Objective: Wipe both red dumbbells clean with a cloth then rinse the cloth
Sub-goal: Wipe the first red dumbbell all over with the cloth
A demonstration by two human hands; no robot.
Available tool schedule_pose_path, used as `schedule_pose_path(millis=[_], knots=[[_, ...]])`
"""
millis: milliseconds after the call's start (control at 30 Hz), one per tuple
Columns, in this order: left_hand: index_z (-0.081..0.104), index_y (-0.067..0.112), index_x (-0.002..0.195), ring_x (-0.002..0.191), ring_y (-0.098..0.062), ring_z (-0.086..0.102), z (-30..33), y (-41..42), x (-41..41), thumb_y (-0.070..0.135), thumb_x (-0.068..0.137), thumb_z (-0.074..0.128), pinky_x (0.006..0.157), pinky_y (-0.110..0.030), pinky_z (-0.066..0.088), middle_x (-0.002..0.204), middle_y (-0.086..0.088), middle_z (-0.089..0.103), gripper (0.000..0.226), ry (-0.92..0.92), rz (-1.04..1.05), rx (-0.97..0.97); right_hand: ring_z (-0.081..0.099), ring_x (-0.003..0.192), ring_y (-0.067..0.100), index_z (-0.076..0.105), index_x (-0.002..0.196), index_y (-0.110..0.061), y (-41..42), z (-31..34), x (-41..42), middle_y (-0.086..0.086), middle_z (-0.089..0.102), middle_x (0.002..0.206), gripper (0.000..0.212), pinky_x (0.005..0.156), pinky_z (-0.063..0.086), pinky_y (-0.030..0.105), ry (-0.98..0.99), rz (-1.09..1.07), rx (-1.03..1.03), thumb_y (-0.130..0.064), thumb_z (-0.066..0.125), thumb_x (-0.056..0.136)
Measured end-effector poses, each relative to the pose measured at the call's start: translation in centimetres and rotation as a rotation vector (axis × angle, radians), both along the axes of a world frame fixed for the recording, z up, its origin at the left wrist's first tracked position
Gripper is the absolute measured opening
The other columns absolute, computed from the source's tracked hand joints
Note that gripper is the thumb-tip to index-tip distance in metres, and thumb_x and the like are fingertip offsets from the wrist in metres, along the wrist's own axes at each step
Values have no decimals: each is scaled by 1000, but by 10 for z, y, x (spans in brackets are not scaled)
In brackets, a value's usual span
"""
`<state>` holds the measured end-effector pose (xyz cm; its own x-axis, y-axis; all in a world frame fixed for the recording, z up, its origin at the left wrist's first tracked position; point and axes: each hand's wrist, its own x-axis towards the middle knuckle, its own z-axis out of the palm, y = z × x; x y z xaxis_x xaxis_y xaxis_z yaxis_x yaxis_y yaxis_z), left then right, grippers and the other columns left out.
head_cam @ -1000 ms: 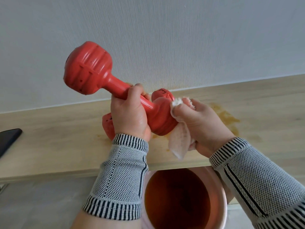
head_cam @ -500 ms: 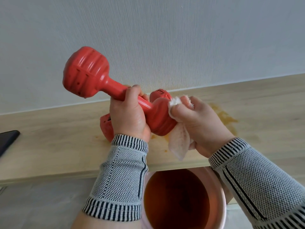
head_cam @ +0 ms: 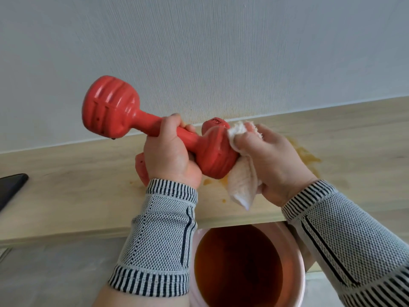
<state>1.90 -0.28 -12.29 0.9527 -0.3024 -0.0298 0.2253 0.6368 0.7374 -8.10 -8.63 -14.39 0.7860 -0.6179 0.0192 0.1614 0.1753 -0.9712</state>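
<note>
Head view: our left hand [head_cam: 170, 156] grips the dumbbell [head_cam: 155, 129] handle; right hand [head_cam: 272, 160] presses a bunched cloth [head_cam: 241, 180] on its end. Wet grip may slip over the bucket [head_cam: 296, 273].

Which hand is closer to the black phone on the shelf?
Left. The left hand grips the dumbbell handle, on the side toward the black phone at the far left edge. The right hand, holding the cloth, is farther right.
</note>
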Motion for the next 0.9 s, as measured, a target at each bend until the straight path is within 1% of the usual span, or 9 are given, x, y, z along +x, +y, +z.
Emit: schedule_pose_path(millis=[100, 200, 267, 367, 467, 633, 733, 833, 900], knots=[[51, 12, 65, 53, -13, 52, 0, -3, -8, 1, 88, 58, 54, -25, 47, 58, 0, 50, 26, -27, -45, -5, 65, 62, 25, 63, 92, -4, -11, -2, 3, 9, 64, 72, 25, 62, 53, 42, 26, -11, 167, -28, 60, 90], [53, 12, 77, 60, -13, 52, 2, -3, -9, 3, 90, 53, 58, -25, 49, 69, -1, 50, 16, -11, -167, -123, 58, 62, 27, 62, 94, -7, -24, -4, 4, 11, 56, 72, 32, 67, 48, 41, 96, 91, 294, -38, 59, 89], [51, 12, 91, 72, -16, 53, 4, -3, -9, 4, 93, 49, 76, -31, 52, 78, -3, 50, 9, -23, -270, -168, 52, 54, 22, 65, 83, -9, -29, -3, 1, 7, 53, 66, 37, 60, 40, 33, 104, 193, 320, -42, 53, 92], [53, 10, 92, 86, -21, 63, 2, -4, -8, 3, 98, 50, 97, -51, 50, 89, -6, 55, 9, -49, -199, -98, 43, 43, 18, 74, 78, -10, -28, 0, -4, 7, 51, 59, 45, 46, 32, 23, 77, 294, 298, -37, 43, 95], [53, 9, 97, 92, -25, 71, -2, -4, -6, 6, 98, 53, 85, -52, 57, 102, -7, 60, 3, -120, -117, -29, 47, 34, 21, 57, 118, 8, -20, 5, -6, 14, 53, 62, 42, 30, 35, 18, -10, 277, 302, -26, 49, 94], [52, 13, 108, 81, -20, 74, -3, -3, -7, 17, 99, 55, 75, -43, 60, 95, -7, 70, 11, -176, -46, 9, 50, 29, 20, 52, 107, 4, -14, 11, -10, 9, 57, 49, 26, 28, 37, 20, -52, 256, 263, -19, 50, 94], [51, 11, 102, 65, -14, 65, -5, -6, -6, 16, 98, 56, 71, -38, 54, 72, 0, 63, 7, -222, 30, 44, 52, 32, 21, 52, 117, 7, -14, 9, -9, 11, 59, 54, 36, 30, 39, 21, -17, 275, 256, -20, 51, 94], [50, 8, 103, 59, -11, 60, -7, -8, -6, 14, 98, 55, 62, -32, 53, 69, 1, 58, 9, -232, 92, 60, 54, 34, 21, 51, 120, 6, -11, 7, -9, 13, 57, 63, 34, 32, 41, 23, -6, 234, 208, -12, 53, 92], [49, 7, 106, 58, -9, 59, -7, -8, -5, 15, 99, 55, 59, -29, 52, 70, 1, 57, 13, -216, 118, 49, 53, 35, 16, 50, 109, 0, -4, 6, -7, 10, 53, 68, 22, 34, 40, 21, 11, 127, 123, -4, 56, 88]])
